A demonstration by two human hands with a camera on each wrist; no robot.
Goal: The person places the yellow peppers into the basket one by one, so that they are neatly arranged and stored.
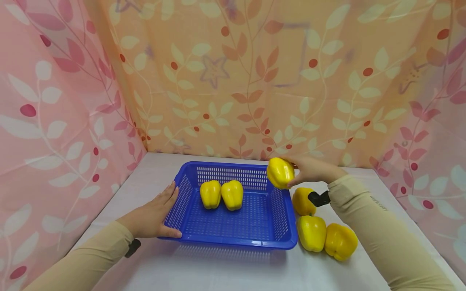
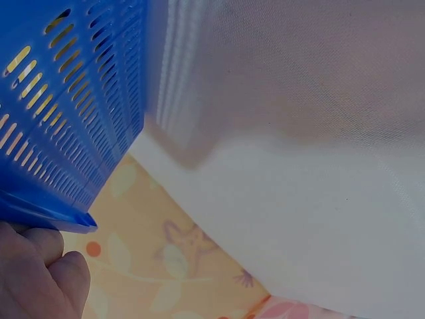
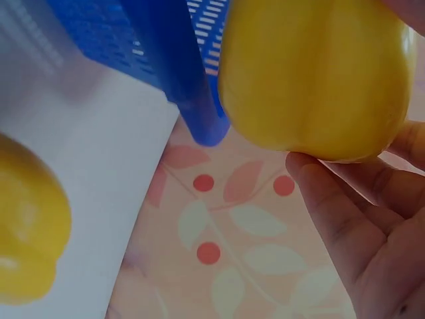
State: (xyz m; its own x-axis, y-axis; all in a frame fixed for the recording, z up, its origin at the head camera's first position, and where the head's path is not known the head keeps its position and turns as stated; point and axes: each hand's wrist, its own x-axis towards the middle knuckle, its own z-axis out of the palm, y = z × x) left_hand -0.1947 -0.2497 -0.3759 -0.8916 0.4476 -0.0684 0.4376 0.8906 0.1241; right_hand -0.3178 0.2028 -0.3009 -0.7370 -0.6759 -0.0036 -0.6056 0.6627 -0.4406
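My right hand [image 1: 310,169] grips a yellow bell pepper [image 1: 280,173] above the right rim of a blue plastic basket [image 1: 233,243]. In the right wrist view that pepper [image 3: 315,80] fills the top right, with the fingers [image 3: 339,219] against its underside. Two more yellow bell peppers [image 1: 210,195] stand side by side inside the basket, toward the back left. On the basket's left rim rests my left hand [image 1: 153,214], fingers stretched along the side and thumb at the front corner. The left wrist view shows fingers [image 2: 46,266] beside the rim.
Right of the basket, three yellow bell peppers lie on the white table [image 1: 218,270]: one at the back [image 1: 303,201], one nearer the front [image 1: 312,233] and one farther right [image 1: 340,241]. A patterned curtain [image 1: 247,81] hangs behind and at both sides.
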